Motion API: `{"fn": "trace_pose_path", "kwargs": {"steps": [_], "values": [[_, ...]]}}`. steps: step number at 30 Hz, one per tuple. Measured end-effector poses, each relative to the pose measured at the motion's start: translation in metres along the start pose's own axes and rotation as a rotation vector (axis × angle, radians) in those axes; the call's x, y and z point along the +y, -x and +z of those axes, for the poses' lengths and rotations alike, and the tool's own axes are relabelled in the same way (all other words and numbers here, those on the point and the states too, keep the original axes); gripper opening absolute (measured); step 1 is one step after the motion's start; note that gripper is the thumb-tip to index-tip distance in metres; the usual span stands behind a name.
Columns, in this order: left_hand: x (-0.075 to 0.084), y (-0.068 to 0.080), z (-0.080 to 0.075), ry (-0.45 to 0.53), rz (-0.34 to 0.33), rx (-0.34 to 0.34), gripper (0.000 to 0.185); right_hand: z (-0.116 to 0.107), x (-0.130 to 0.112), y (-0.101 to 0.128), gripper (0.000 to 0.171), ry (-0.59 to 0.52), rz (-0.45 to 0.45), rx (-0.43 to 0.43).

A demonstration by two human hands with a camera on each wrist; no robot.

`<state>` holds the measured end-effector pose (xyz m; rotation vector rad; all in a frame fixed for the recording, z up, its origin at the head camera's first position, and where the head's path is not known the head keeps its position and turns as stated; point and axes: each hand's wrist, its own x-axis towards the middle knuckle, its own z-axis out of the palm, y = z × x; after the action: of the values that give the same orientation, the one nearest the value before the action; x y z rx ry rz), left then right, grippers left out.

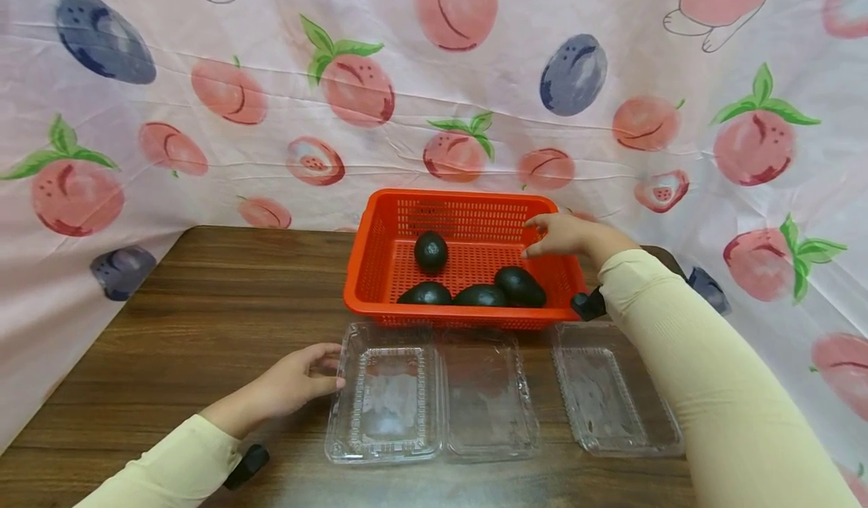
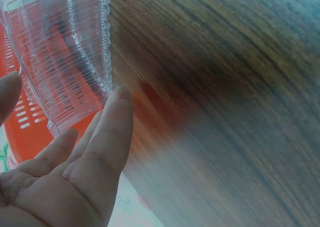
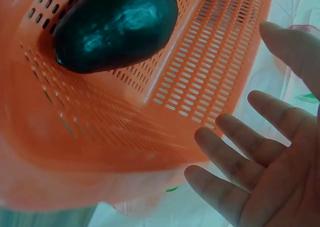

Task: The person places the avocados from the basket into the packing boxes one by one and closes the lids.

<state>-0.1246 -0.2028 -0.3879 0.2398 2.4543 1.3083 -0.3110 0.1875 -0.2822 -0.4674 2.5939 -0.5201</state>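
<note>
My right hand (image 1: 557,235) hovers over the right end of an orange plastic basket (image 1: 365,267), fingers spread and nothing in them. Inside the basket lie several dark avocados: one at the back (image 1: 430,252), the others along the front wall, with the rightmost avocado (image 3: 117,29) large in the right wrist view. My left hand (image 1: 298,381) is at the left side of a clear plastic clamshell box (image 1: 389,395), its fingertips right at the box's edge. Its fingers look loosely extended in the left wrist view. The clamshell's lid (image 1: 484,395) lies folded open to the right.
A second clear plastic container (image 1: 603,402) stands on the right, partly behind my right sleeve. Everything rests on a brown wood-grain table (image 1: 203,304). A fruit-print cloth (image 1: 271,116) hangs behind and along both sides. Each wrist carries a small black device.
</note>
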Motion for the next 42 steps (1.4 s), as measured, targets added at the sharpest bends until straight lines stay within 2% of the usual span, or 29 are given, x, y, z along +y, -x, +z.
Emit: {"fn": "trace_pose_path", "kwargs": {"steps": [10, 21, 35, 42], "values": [[-0.001, 0.000, 0.003, 0.003, 0.006, 0.001, 0.056, 0.010, 0.003, -0.017, 0.067, 0.018, -0.022, -0.004], [-0.001, 0.002, 0.002, 0.003, -0.005, 0.004, 0.057, 0.014, 0.002, -0.027, 0.068, 0.036, -0.007, -0.057], [-0.004, 0.006, 0.003, 0.029, 0.033, -0.005, 0.054, 0.019, 0.002, -0.040, 0.067, 0.085, 0.030, -0.149], [-0.005, 0.007, 0.004, 0.051, 0.028, -0.018, 0.055, 0.020, 0.001, -0.045, 0.071, 0.090, 0.056, -0.244]]}}
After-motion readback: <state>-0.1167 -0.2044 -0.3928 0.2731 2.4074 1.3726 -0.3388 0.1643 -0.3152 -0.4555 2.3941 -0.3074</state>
